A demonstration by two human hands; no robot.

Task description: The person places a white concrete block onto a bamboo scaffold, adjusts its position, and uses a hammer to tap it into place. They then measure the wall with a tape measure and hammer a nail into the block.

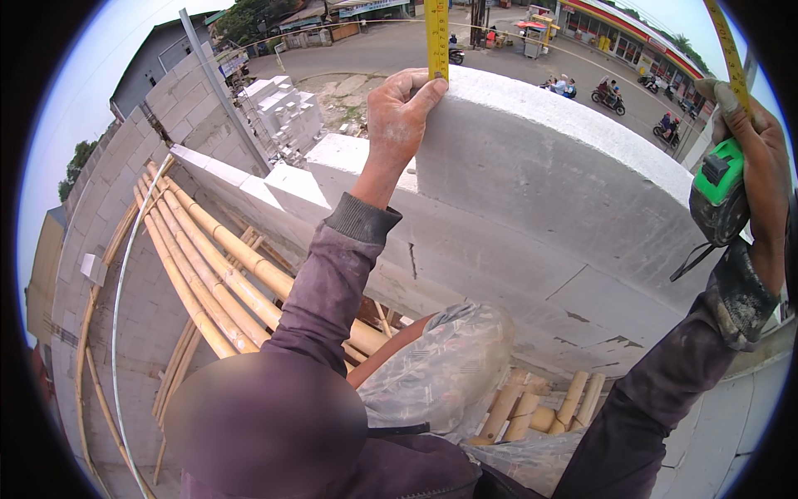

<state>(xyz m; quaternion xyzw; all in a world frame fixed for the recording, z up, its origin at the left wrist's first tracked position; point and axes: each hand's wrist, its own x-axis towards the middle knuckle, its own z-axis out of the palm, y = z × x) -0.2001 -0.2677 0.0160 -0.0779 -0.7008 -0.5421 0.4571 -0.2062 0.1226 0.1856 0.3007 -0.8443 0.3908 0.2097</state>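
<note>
My left hand (397,116) pinches the end of a yellow tape blade (437,41) at the upper left corner of a light grey wall block (549,158). From there the blade rises out of the picture's top edge. A second stretch of yellow blade comes down at the upper right to my right hand (758,154). That hand is closed round a green and black tape measure (721,190), held beside the block's right end. A dark wrist strap hangs from the case. The blade's middle stretch is out of view.
Lower, stepped blocks (337,158) continue the wall leftward. Bamboo poles (224,266) run along its near side, with shorter bamboo pieces (540,412) below my knee. A thin string (332,29) crosses behind the left hand. Beyond lie stacked blocks (283,108) and a road with motorbikes (609,98).
</note>
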